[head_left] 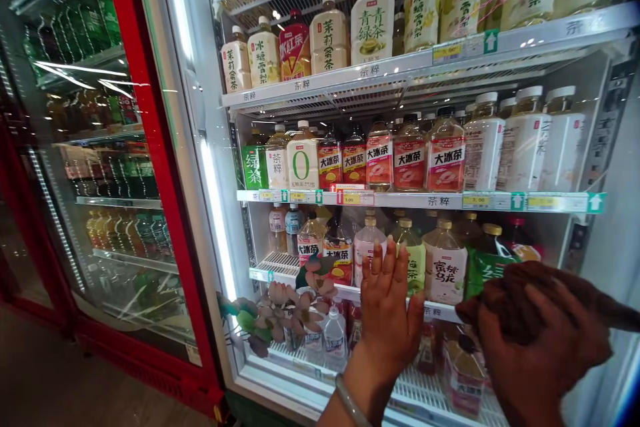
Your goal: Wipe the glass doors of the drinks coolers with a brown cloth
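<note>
My left hand [387, 307], with a bangle [353, 400] at its wrist, is raised with fingers stretched up and thumb apart. It holds nothing and appears in front of a light green-labelled bottle [416, 260] and a pink-labelled bottle [369, 240] on the third shelf. At the right, my right hand [545, 340] is closed round a bunched dark brown cloth [520, 300], in front of the shelf's right end. Left of it stands a peach oolong bottle [447, 270]. A green-labelled bottle [487, 263] is partly hidden behind the cloth.
More bottles fill the upper shelf [310, 85] and the middle shelf [400, 200]. Leafy stems [285, 310] hang before the lower left shelves. Clear bottles [334, 337] stand below. A red-framed glass door [150, 113] is at the left.
</note>
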Demonstrator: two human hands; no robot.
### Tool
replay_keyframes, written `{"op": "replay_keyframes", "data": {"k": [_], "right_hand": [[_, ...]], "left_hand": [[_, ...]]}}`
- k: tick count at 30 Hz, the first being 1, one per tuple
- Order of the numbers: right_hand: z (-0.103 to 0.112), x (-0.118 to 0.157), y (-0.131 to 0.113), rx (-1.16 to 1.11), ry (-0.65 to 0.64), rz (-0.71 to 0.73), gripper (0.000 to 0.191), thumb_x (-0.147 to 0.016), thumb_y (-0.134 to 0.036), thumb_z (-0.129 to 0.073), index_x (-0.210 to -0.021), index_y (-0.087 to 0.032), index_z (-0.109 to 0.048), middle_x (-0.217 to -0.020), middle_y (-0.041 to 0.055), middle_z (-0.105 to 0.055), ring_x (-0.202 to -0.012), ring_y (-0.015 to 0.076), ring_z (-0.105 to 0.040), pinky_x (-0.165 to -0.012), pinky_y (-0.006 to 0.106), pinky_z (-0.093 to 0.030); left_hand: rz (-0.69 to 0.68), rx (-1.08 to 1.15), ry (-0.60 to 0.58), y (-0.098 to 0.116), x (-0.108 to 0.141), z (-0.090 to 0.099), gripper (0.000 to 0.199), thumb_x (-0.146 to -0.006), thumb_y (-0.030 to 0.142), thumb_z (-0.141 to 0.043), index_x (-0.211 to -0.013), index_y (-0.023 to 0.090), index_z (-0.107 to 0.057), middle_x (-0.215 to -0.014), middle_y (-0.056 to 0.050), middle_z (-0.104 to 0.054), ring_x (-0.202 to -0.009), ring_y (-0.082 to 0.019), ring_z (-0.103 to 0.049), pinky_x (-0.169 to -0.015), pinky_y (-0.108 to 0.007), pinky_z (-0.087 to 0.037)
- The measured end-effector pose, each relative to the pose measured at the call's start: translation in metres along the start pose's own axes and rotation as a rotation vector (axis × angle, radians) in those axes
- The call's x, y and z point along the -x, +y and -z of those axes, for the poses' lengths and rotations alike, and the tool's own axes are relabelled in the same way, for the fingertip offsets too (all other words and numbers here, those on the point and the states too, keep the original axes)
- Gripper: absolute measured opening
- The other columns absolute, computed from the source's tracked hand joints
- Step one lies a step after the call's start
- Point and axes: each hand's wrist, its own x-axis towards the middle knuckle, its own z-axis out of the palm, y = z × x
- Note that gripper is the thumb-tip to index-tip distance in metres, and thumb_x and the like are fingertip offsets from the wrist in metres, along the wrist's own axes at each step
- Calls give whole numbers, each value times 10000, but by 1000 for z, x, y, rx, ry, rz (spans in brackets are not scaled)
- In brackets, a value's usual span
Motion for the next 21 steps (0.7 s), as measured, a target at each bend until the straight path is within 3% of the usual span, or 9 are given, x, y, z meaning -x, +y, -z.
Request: {"op": "replay_keyframes", "data": {"k": [2, 4, 7, 11, 14, 16, 18, 21], "right_hand": [[-6, 20, -23, 39, -59, 96, 773, -706, -258, -876, -1427, -332, -605, -1499, 108, -589, -1408, 505, -504, -1122, 717, -450], [-15, 34, -46, 15, -156, 214, 618, -810, -217, -771, -1401, -301, -611, -1493, 113, -590, -1437, 463, -492, -1109, 682, -482], [-22, 27, -54, -55, -254, 329, 461, -885, -217, -686, -1335, -298, -629, -1466, 100, -599, -1472, 419, -464, -1117, 643, -484], [-14, -3, -33, 17, -132, 202, 610, -780, -267, -834, -1352, -282, -621, -1465, 144, -593, -1422, 472, -505, -1125, 676, -458], [-14, 6, -41, 71, -36, 89, 653, -746, -263, -856, -1360, -242, -633, -1450, 177, -598, -1397, 516, -508, -1106, 720, -446], [-21, 27, -60, 72, -73, 141, 587, -779, -250, -818, -1340, -253, -645, -1465, 161, -591, -1433, 509, -470, -1101, 710, -457], [-30, 46, -78, 29, -161, 257, 487, -837, -220, -736, -1313, -278, -648, -1456, 117, -605, -1450, 447, -475, -1099, 641, -491], [-36, 45, -82, -69, -309, 351, 391, -886, -224, -657, -1270, -300, -657, -1432, 75, -622, -1462, 385, -472, -1103, 583, -499]], "left_hand": [[-2, -5, -17, -3, 2, 0, 725, -1038, 293, -405, -1689, 209, -98, -1755, -70, -185, -1641, -258, -81, -1325, -546, -238], [7, -4, -42, -2, 5, 0, 725, -1034, 273, -405, -1688, 210, -99, -1754, -73, -187, -1638, -259, -103, -1330, -542, -225], [19, 6, -62, -2, 8, 1, 717, -1037, 277, -399, -1688, 204, -105, -1750, -76, -203, -1637, -253, -117, -1331, -527, -230], [7, -5, -62, -14, 13, 9, 711, -1046, 301, -392, -1688, 201, -103, -1759, -78, -168, -1642, -271, -69, -1340, -570, -152], [16, -24, -66, -25, 18, 14, 711, -1053, 294, -387, -1689, 206, -82, -1760, -81, -149, -1642, -257, -62, -1346, -560, -121], [25, -23, -82, -29, 21, 14, 706, -1055, 297, -389, -1689, 209, -91, -1760, -81, -142, -1642, -259, -55, -1347, -555, -131], [47, -6, -83, -29, 23, 14, 689, -1055, 282, -369, -1688, 210, -105, -1760, -76, -148, -1641, -254, -62, -1346, -545, -156], [64, 9, -77, -28, 24, 17, 675, -1058, 273, -354, -1686, 202, -118, -1758, -75, -168, -1639, -239, -92, -1341, -518, -200]]}}
